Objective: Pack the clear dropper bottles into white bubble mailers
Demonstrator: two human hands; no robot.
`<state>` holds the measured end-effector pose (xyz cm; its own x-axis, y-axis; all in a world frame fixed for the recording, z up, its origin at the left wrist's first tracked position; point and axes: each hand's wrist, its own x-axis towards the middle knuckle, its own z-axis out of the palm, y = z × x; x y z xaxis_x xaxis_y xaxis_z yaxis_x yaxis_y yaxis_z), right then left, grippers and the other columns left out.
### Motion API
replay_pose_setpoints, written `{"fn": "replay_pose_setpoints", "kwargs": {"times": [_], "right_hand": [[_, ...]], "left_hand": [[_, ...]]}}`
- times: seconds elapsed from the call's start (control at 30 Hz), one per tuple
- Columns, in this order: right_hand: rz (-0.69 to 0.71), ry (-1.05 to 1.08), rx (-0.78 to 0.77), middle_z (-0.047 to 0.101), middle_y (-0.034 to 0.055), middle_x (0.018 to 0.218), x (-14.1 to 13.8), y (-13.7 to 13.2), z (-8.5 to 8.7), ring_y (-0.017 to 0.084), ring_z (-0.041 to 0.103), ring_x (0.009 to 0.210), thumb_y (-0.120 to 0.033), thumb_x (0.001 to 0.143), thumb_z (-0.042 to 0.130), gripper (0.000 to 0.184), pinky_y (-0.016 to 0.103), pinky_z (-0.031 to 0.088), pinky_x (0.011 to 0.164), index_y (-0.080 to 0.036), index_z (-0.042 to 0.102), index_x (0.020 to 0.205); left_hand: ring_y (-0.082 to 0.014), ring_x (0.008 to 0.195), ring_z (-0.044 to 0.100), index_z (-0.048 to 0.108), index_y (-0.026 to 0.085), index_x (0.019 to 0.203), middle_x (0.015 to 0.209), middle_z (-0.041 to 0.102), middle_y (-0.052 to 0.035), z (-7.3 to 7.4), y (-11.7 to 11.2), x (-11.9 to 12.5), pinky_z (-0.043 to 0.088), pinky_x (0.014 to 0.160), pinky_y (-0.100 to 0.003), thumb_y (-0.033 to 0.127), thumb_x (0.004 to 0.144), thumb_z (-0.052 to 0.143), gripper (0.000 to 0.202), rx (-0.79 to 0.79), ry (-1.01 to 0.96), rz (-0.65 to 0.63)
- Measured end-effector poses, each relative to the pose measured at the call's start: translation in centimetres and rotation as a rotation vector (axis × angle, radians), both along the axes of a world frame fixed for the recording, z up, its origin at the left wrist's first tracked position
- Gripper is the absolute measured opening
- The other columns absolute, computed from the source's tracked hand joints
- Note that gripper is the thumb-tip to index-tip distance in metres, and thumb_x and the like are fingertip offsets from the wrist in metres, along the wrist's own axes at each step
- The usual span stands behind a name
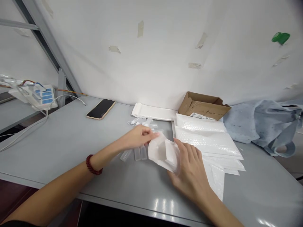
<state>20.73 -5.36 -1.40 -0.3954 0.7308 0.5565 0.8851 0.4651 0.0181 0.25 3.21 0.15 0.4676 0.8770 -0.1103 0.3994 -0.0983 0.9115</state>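
A small white bubble mailer [157,153] is held above the grey table, its mouth spread wide and facing me. My right hand [189,165] is wrapped around its right side, with the thumb underneath. At the upper left rim of the mailer, the fingertips of my left hand [138,137] pinch its edge. Beneath and beside the left hand lie several small clear plastic cases [137,154], partly covered by the hand. Small white pieces with a thin loop [139,121] are heaped just behind it. Whether anything is inside the mailer cannot be seen.
Several flat bubble mailers [203,137] are stacked on the right. Behind them stand an open cardboard box [205,108] and pale blue cloth [246,121]. A long white package [155,112] lies by the wall. At left are a phone [101,109] and a power strip with cables [46,96].
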Motion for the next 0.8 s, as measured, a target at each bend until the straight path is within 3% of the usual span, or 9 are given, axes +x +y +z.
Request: {"fn": "replay_pose_setpoints", "kwargs": {"times": [0.07,0.17,0.27,0.37,0.5,0.67,0.73,0.8], "right_hand": [[-0.004,0.023,0.012,0.056,0.0159,0.106,0.3,0.1,0.1,0.029,0.050,0.092,-0.018,0.071,0.051,0.064,0.043,0.043,0.077,-0.011,0.033,0.133],[-0.002,0.028,-0.002,0.056,0.0157,0.105,0.5,0.2,0.1,0.029,0.050,0.092,-0.017,0.070,0.052,0.064,0.042,0.044,0.076,-0.011,0.035,0.131],[0.009,0.030,-0.031,0.056,0.0163,0.106,0.4,0.1,-0.1,0.029,0.050,0.093,-0.018,0.070,0.053,0.063,0.042,0.045,0.077,-0.009,0.036,0.130],[0.011,0.037,-0.060,0.055,0.0163,0.109,0.3,0.1,-0.1,0.029,0.050,0.094,-0.019,0.071,0.054,0.063,0.041,0.044,0.077,-0.009,0.035,0.131],[0.007,0.059,-0.100,0.055,0.0153,0.109,0.4,0.1,-0.1,0.029,0.050,0.096,-0.021,0.071,0.055,0.064,0.041,0.044,0.077,-0.011,0.035,0.131],[-0.045,0.049,-0.126,0.055,0.0157,0.107,0.6,0.3,-0.2,0.030,0.050,0.094,-0.024,0.071,0.055,0.066,0.044,0.044,0.077,-0.011,0.034,0.132],[-0.075,0.031,-0.116,0.055,0.0164,0.107,0.6,0.4,-0.4,0.031,0.050,0.094,-0.025,0.071,0.055,0.067,0.045,0.043,0.078,-0.010,0.033,0.133],[-0.092,0.018,-0.108,0.055,0.0167,0.108,0.6,0.5,-0.5,0.031,0.050,0.094,-0.025,0.072,0.054,0.067,0.046,0.043,0.079,-0.010,0.032,0.134]], "left_hand": [[-0.0160,0.063,0.054,0.060,0.017,0.071,0.071,0.063,-0.0031,-0.4,1.5,-0.6,0.040,0.058,-0.026,0.051,0.083,0.052,0.037,0.292,0.119,0.226],[-0.0239,0.085,0.059,0.062,0.017,0.085,0.090,0.067,-0.0089,-1.1,3.3,-1.1,0.043,0.070,-0.031,0.047,0.082,0.054,0.032,0.516,0.403,0.318],[-0.0289,0.091,0.060,0.064,0.016,0.083,0.093,0.067,-0.0127,-1.7,4.1,-1.0,0.043,0.069,-0.033,0.042,0.079,0.057,0.027,0.515,0.537,0.290],[-0.0296,0.088,0.061,0.064,0.016,0.072,0.083,0.067,-0.0125,-2.2,4.1,-0.4,0.043,0.066,-0.032,0.034,0.077,0.056,0.020,0.509,0.551,0.290],[-0.0289,0.089,0.059,0.064,0.015,0.071,0.082,0.066,-0.0122,-2.2,4.0,0.0,0.043,0.065,-0.031,0.029,0.075,0.055,0.017,0.506,0.533,0.310],[-0.0183,0.074,0.058,0.064,0.017,0.076,0.078,0.065,-0.0043,0.6,3.9,-1.8,0.043,0.065,-0.027,0.037,0.077,0.056,0.022,0.469,0.391,0.286],[-0.0153,0.071,0.056,0.064,0.018,0.077,0.076,0.063,-0.0016,2.4,3.7,-3.3,0.042,0.065,-0.026,0.040,0.076,0.060,0.022,0.345,0.180,0.186],[-0.0132,0.067,0.053,0.065,0.020,0.075,0.074,0.062,0.0002,4.0,3.1,-4.4,0.040,0.062,-0.024,0.040,0.074,0.064,0.020,0.264,0.129,0.030]]}}
